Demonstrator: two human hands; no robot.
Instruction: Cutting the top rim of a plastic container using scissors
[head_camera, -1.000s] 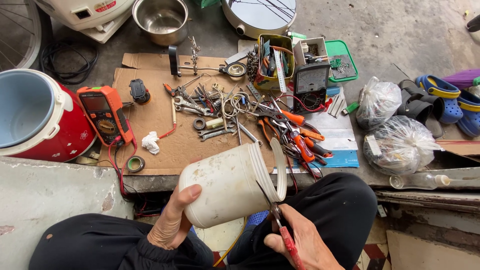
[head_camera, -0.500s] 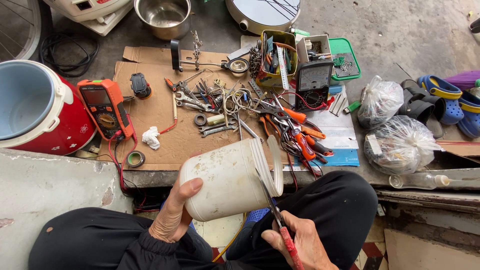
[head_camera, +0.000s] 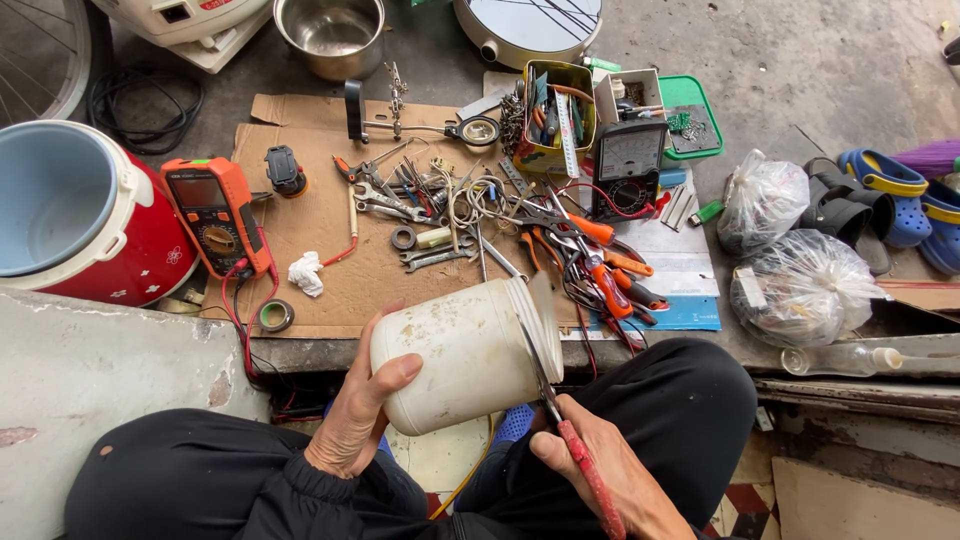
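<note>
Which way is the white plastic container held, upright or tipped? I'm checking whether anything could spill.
Tipped: the white plastic container lies sideways in the left hand, rim pointing right.

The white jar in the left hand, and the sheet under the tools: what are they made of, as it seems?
The white jar looks like plastic: matt, opaque, with dirty marks and a thin rim. The sheet under the tools looks like brown cardboard, with a dull surface and torn, creased edges. The left hand grips the jar; the right hand holds red-handled scissors.
</note>
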